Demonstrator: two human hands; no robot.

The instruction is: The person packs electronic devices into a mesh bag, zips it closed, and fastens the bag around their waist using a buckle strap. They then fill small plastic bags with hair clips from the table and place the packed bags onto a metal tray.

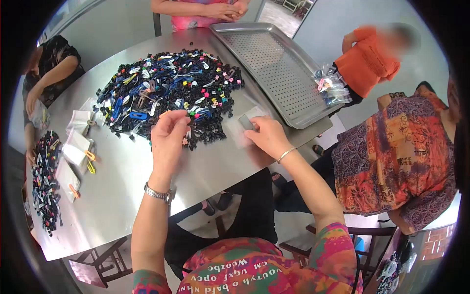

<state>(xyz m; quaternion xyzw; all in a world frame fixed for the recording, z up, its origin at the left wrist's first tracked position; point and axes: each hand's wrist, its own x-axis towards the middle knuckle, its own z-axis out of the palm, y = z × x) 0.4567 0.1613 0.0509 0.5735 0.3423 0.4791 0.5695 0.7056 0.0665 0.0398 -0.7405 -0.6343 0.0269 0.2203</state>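
Note:
A large heap of small black, blue and coloured hair clips (166, 88) lies on the metal table (117, 181). At the heap's front edge is my left hand (169, 134), its thumb and fingertips pinched together; what they hold, if anything, is too small to make out. To the right, my right hand (268, 137) has thumb and fingers closed on a small grey piece (246, 122). Under and beside that hand lie clear plastic bags (237, 131), flat on the table.
A perforated metal tray (279, 68) holding filled clear bags (330, 85) lies at the right. Bundles of bags (76, 149) with clips and a smaller clip heap (46, 181) are at the left. Several people are around the table.

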